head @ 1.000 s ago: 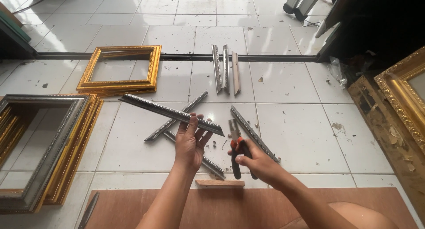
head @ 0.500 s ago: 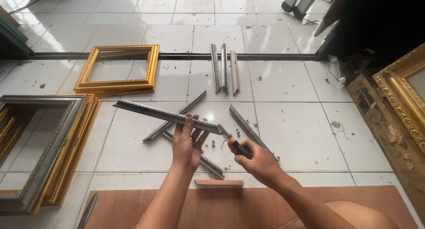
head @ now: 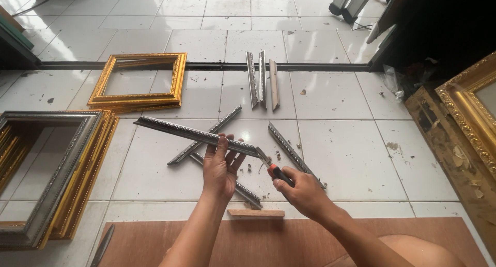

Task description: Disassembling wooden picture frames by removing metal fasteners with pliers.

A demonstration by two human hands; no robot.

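Observation:
My left hand [head: 221, 166] grips a long silver moulding strip [head: 178, 130], lifted above the tiled floor and slanting down to the right. My right hand [head: 302, 190] holds a utility knife [head: 273, 169] with an orange and black handle, its blade touching the strip's right end. Under the hands lie three more silver moulding pieces [head: 292, 151] crossed on the tiles. A small wooden block [head: 256, 213] rests just in front of a brown plywood sheet [head: 268, 244].
A gold picture frame [head: 139, 81] lies at the upper left. A stack of silver and gold frames [head: 51, 169] fills the left edge. Three short strips [head: 261, 78] lie side by side ahead. An ornate gold frame [head: 465, 107] leans at the right, beside dark clutter.
My right hand has brought the knife up from lower down to the right end of the strip. My left hand has kept hold of the strip, shifting it slightly.

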